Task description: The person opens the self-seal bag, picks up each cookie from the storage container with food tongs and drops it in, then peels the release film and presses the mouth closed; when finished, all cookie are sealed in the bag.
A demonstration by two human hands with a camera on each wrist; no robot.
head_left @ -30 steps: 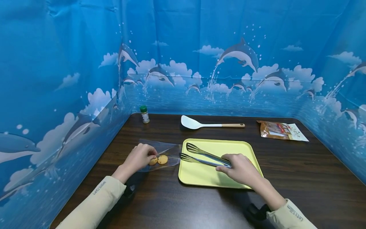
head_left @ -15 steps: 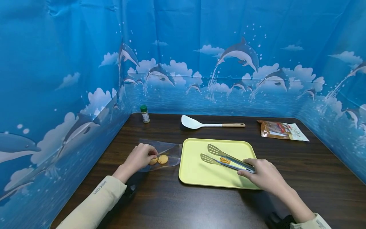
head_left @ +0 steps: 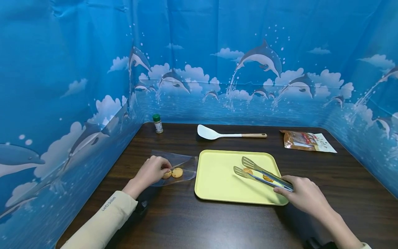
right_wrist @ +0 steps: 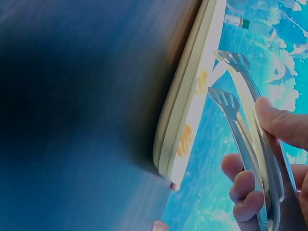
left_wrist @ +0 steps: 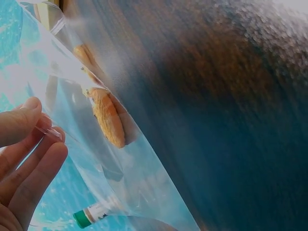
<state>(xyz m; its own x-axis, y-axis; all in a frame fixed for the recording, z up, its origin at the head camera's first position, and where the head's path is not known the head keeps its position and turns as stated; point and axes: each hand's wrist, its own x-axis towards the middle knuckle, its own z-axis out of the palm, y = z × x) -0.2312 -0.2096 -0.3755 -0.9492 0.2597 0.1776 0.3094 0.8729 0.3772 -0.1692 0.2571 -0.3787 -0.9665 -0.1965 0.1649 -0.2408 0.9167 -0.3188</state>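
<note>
1. The right hand [head_left: 306, 193] holds the metal tongs [right_wrist: 269, 178]. Its thumb is on 1 side and its fingers curl round the other.
2. The tongs make a long slanted line. The hand is at the near, right end. The 2 slotted tips [head_left: 247, 162] point away and to the left, over the yellow tray [head_left: 217, 186]. The tips are apart and have nothing in them.
3. On the tray's right part are 2 round cookies. From the head, the left tray cookie [head_left: 247, 171] shows just behind the tips, and the right tray cookie [head_left: 268, 178] shows nearer the hand. Each cookie is to the left of the right hand, which is the closer hand.
4. In the right wrist view the tips look raised above the tray.
5. The left hand [head_left: 152, 169] is well to the left. Its thumb and fingers pinch the thin side of a clear plastic bag [head_left: 188, 164].
6. That bag has 2 cookies [head_left: 177, 173] in it. Its right end is just beside the tray's left edge; I cannot tell if they touch.
</note>
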